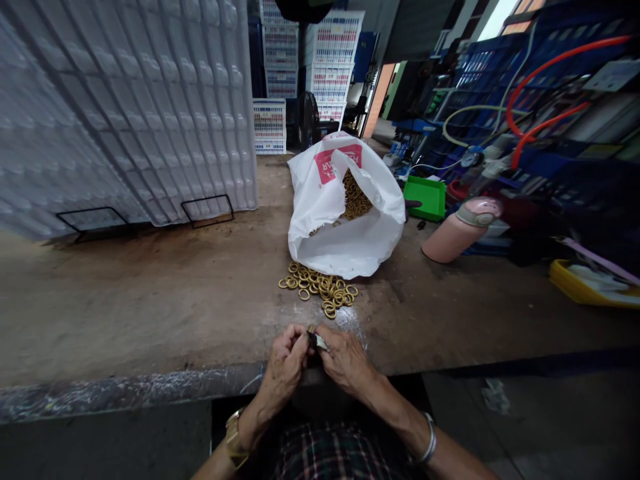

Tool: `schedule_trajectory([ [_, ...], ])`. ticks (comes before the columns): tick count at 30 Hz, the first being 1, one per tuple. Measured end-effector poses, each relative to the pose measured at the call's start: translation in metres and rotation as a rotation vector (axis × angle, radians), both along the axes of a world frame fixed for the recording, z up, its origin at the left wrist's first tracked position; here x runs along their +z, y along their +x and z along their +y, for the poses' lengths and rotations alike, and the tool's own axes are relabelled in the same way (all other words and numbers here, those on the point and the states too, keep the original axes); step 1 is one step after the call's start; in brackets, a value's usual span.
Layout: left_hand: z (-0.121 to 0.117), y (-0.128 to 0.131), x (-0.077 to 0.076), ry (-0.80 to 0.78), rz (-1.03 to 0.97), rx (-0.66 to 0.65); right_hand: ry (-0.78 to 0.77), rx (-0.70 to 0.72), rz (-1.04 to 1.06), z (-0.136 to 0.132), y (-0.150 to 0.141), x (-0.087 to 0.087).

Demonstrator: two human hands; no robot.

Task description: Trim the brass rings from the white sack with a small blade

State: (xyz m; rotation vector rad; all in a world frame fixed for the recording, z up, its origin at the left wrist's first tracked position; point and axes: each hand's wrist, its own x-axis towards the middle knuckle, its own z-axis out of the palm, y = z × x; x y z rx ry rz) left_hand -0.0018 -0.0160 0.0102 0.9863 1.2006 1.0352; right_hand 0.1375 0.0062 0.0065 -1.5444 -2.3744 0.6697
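My left hand [286,357] and my right hand [345,357] meet above the table's front edge, fingers pinched together. Between the fingertips is a small dark piece [312,339], with a bit of brass colour showing at its top. A whitish piece [322,343] shows against my right fingers. What these pieces are is too small and covered to tell. Just beyond my hands lies a loose pile of brass-coloured rings [320,285]. It spreads from the mouth of a white plastic sack [345,248], which holds many more rings.
Tall stacks of clear ribbed plastic trays [200,100] stand at left by black wire stands [207,210]. Right of the sack are a green tray [425,198], a pink bottle [453,237] and a yellow tray [575,287]. White crates [330,53] rise behind. The worn table edge [150,393] runs nearest me.
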Motion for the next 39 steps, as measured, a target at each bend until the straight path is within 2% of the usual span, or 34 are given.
schedule_trajectory([
  [7, -0.005, -0.002, 0.006, -0.071, -0.025, -0.014, -0.046, -0.039, -0.112, 0.002, -0.003, 0.003],
  [12, -0.02, -0.008, 0.014, -0.126, -0.15, -0.065, 0.017, -0.06, -0.153, 0.014, -0.002, 0.0],
  [16, -0.022, -0.012, 0.015, -0.146, -0.363, -0.004, 0.112, -0.072, -0.149, 0.026, -0.011, 0.007],
  [21, -0.017, -0.016, 0.01, -0.155, -0.41, 0.051, 0.152, -0.103, -0.267, 0.05, -0.033, 0.02],
  [27, -0.014, -0.023, 0.011, -0.247, -0.554, 0.159, 0.16, -0.154, -0.404, 0.073, -0.047, 0.016],
  [33, -0.013, -0.03, 0.015, -0.292, -0.695, 0.155, 0.125, -0.147, -0.388, 0.068, -0.048, 0.019],
  [39, -0.011, -0.034, 0.007, -0.295, -0.72, 0.218, 0.153, -0.192, -0.364, 0.059, -0.045, 0.015],
])
